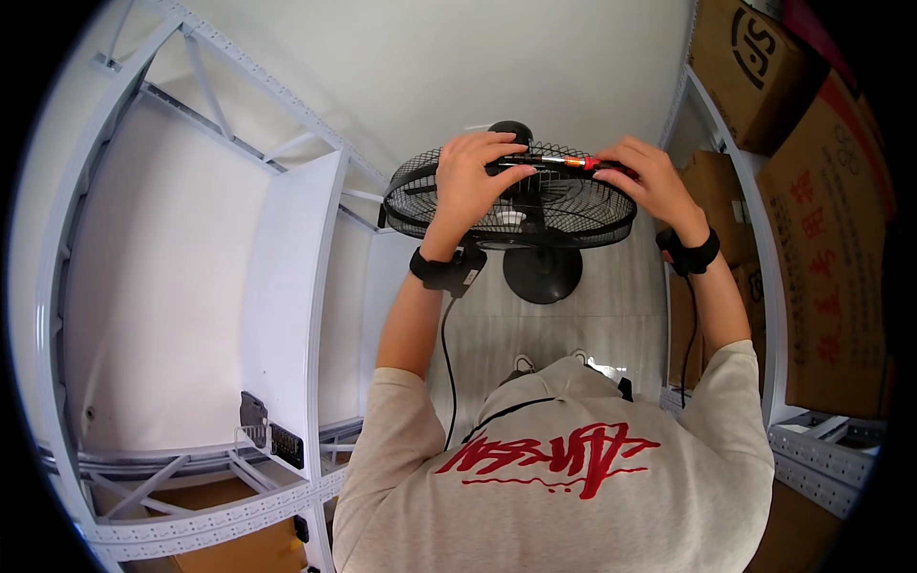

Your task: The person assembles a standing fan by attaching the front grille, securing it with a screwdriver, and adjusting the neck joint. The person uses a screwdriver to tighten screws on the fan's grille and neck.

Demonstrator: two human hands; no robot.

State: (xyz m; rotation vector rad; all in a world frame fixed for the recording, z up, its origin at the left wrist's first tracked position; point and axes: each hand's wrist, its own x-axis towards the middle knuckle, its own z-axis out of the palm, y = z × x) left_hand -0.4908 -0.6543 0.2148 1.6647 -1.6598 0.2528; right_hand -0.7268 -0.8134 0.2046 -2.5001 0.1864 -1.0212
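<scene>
The fan [541, 224] stands on the floor [592, 329] at 12 o'clock from the person, its round base [543, 277] down at the 6 o'clock side of the wire guard [587, 212]. Above the guard's far edge a slim tool with a red and orange grip, a screwdriver by the look of it [564, 161], lies level, running from 9 to 3 o'clock.

Both hands have it. The left hand [466, 177] pinches the dark 9 o'clock end between thumb and fingers; the right hand [653, 181] has its fingers closed around the 3 o'clock end.

As for progress, I'd call it early: the guard is on, the blades sit behind it, and the head and base look joined. I see no part taken off. Whether the tool touches the fan, or any screw has been turned, I can't tell from here; nothing shows finished, so I'd say most of the work remains.

A white rack [325, 315] rises at 9 o'clock, cartons [821, 258] at 3.
</scene>
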